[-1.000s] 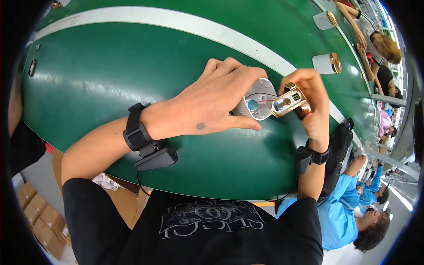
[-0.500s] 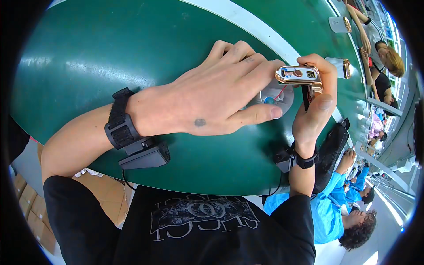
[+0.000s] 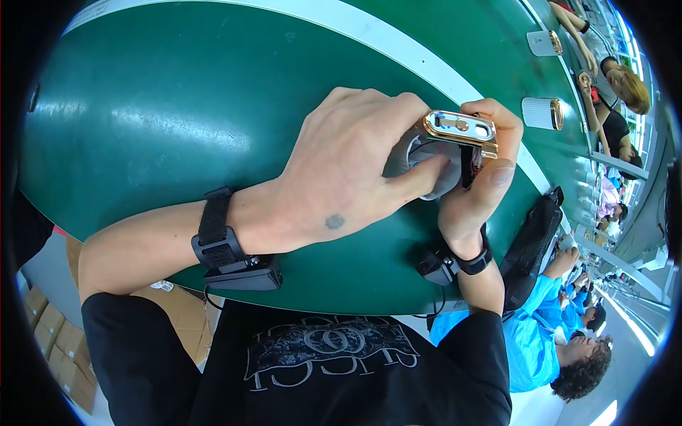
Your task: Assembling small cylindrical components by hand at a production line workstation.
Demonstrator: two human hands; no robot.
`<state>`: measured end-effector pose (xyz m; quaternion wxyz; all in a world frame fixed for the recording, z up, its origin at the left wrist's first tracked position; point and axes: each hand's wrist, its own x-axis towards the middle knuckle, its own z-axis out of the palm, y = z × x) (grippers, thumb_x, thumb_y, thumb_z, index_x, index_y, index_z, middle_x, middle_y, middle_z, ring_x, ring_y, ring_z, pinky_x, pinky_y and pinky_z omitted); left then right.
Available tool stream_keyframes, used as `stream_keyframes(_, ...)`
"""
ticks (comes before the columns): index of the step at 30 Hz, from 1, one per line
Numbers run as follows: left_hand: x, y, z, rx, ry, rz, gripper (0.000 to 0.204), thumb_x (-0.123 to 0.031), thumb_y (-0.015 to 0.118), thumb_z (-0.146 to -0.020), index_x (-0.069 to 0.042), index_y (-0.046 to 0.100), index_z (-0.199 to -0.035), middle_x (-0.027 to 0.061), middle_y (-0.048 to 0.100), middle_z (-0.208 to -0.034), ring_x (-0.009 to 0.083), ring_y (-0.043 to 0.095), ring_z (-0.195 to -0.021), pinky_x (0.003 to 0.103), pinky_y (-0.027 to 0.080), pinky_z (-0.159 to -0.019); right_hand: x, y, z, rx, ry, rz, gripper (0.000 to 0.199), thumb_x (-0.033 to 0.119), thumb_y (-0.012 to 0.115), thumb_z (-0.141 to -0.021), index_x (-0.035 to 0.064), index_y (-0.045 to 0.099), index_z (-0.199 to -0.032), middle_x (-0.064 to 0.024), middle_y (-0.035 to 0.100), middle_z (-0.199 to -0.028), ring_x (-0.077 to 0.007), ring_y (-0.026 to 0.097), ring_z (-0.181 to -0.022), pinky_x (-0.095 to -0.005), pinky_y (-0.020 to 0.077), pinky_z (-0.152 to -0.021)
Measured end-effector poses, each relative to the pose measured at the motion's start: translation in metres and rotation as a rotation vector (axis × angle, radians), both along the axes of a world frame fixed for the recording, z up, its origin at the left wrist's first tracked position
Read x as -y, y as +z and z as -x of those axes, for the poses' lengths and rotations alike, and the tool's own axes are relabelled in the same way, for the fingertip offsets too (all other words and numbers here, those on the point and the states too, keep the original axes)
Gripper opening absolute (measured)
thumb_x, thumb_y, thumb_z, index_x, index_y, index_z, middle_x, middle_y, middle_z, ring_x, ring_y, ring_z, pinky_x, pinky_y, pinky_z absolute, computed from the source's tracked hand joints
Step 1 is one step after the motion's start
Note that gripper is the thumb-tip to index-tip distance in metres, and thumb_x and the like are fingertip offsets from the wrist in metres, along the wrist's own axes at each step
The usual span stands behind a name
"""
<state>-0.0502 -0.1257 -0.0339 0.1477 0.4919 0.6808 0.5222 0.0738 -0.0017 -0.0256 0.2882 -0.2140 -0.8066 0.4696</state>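
A gold-rimmed, oblong white part (image 3: 462, 126) with small openings is gripped between the fingers and thumb of my right hand (image 3: 474, 195). A dark piece hangs beneath it beside my palm. My left hand (image 3: 344, 156) is curled around a round grey, translucent housing (image 3: 449, 186), its thumb reaching over the rim. Thin wires show inside the housing. Most of my left fingertips are hidden behind the hand and the parts. The gold-rimmed part is just above and beside the housing's mouth.
Two white ribbed cylinders with gold rims, one nearer (image 3: 541, 113) and one farther (image 3: 544, 44), stand on the green table (image 3: 177, 106). A black mesh pouch (image 3: 529, 248) lies at the right edge. A person in blue (image 3: 529, 355) sits to the right; cardboard boxes (image 3: 64, 341) are lower left.
Both hands have shifted slightly left and lower with the parts. The fingers of my left hand have curled in more, and its thumb now lies over the housing's rim.
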Motion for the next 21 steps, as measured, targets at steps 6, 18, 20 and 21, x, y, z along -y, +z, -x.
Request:
stream_keyframes(6, -0.003, 0.006, 0.005, 0.224, -0.073, 0.132, 0.023, -0.013, 0.072, -0.086, -0.005, 0.070, -0.107, 0.0066, 0.069, -0.088, 0.0223, 0.062, -0.082, 0.036, 0.048, -0.074, 0.000, 0.004, -0.001, 0.056, 0.013, -0.052, 0.083, 0.077, 0.039, -0.096, -0.0009, 0.052, -0.122, -0.0082, 0.056, -0.108, -0.0134, 0.055, -0.095, -0.0274, 0.0438, -0.085)
stream_keyframes(18, -0.009, 0.028, 0.022, 0.451, -0.286, 0.498, 0.030, -0.013, 0.066, -0.092, -0.002, 0.067, -0.120, 0.0045, 0.068, -0.091, 0.0067, 0.058, -0.078, 0.024, 0.046, -0.069, -0.006, -0.005, -0.013, -0.062, 0.029, -0.041, 0.063, 0.056, 0.065, -0.095, -0.0008, 0.055, -0.119, -0.0062, 0.059, -0.095, -0.0120, 0.053, -0.080, -0.0283, 0.0443, -0.073)
stream_keyframes(20, -0.009, 0.021, 0.023, 0.575, -0.329, 0.400, 0.040, -0.013, 0.070, -0.090, -0.003, 0.062, -0.128, 0.0064, 0.067, -0.098, 0.0083, 0.058, -0.081, 0.026, 0.048, -0.073, -0.007, -0.004, -0.014, -0.051, 0.033, -0.027, 0.063, 0.056, 0.065, -0.094, -0.0006, 0.055, -0.119, -0.0067, 0.060, -0.096, -0.0126, 0.054, -0.080, -0.0284, 0.0445, -0.073)
stream_keyframes(21, -0.008, 0.017, 0.024, 0.637, -0.349, 0.351, 0.046, -0.013, 0.072, -0.089, -0.003, 0.060, -0.132, 0.0073, 0.067, -0.101, 0.0091, 0.058, -0.083, 0.027, 0.048, -0.074, -0.007, -0.003, -0.015, -0.045, 0.036, -0.020, 0.063, 0.056, 0.064, -0.094, -0.0005, 0.055, -0.119, -0.0069, 0.060, -0.096, -0.0129, 0.054, -0.080, -0.0285, 0.0446, -0.073)
